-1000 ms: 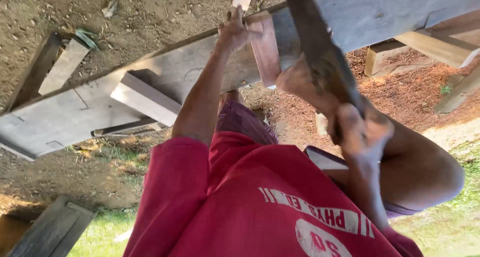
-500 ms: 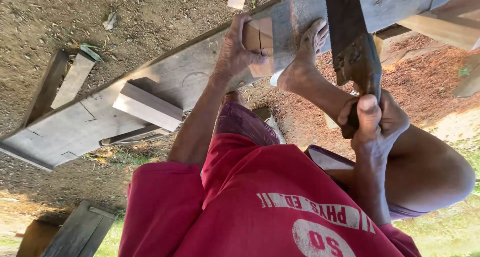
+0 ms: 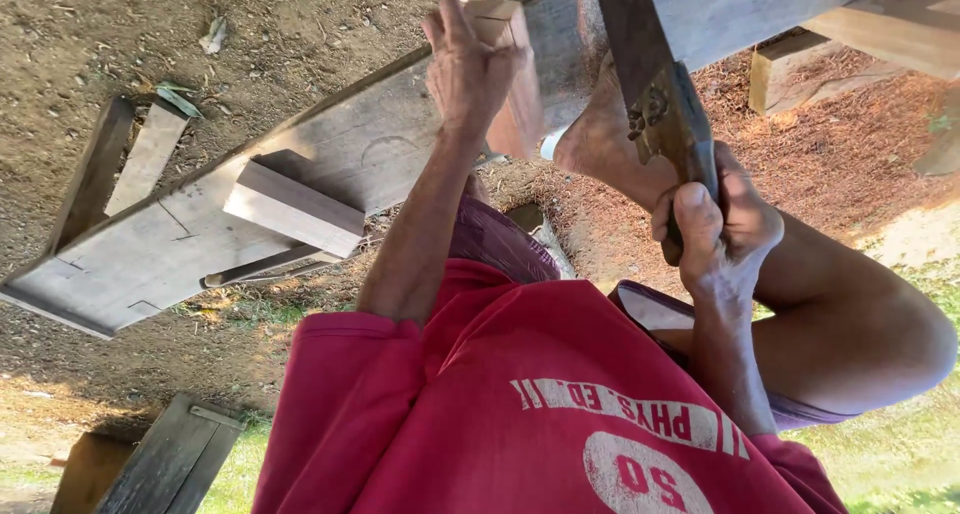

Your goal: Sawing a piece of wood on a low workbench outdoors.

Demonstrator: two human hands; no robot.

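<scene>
My left hand (image 3: 465, 69) clamps its fingers on the wood block (image 3: 510, 74) at the plank's (image 3: 330, 164) edge; my right hand (image 3: 715, 229) grips the handsaw (image 3: 655, 84).

Plank (image 3: 330, 164) left end bare; loose block (image 3: 293, 208) obstructs middle.

A red short-sleeved shirt (image 3: 520, 414) with white printed markings, purple shorts (image 3: 495, 242), bare arms and legs.

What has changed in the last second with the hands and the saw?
The right hand pushed the saw forward, and its blade now stands steeper. Nothing was taken or released. The left hand still holds the wooden block on the plank, and the foot stays there.
</scene>
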